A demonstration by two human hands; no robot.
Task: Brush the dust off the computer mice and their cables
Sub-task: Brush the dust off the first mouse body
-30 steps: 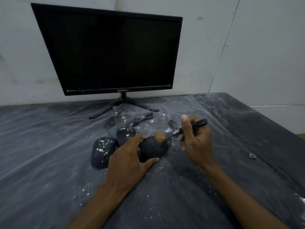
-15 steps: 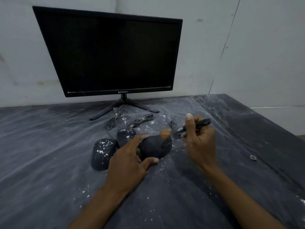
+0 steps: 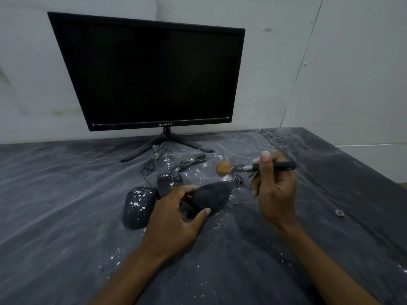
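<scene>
Brushing this mouse (image 3: 211, 195) well means short strokes away from the body, I judge, with the brush (image 3: 253, 167) now lifted just above its far end. The left hand (image 3: 176, 219) pins the mouse to the tabletop (image 3: 55, 216), fingers spread around it; the right hand (image 3: 274, 192) has its fingers pinching the brush handle. Two speckled mice (image 3: 138, 206) lie beside it, cables (image 3: 189, 162) behind, under a dark monitor (image 3: 152, 73) against a pale wall
</scene>
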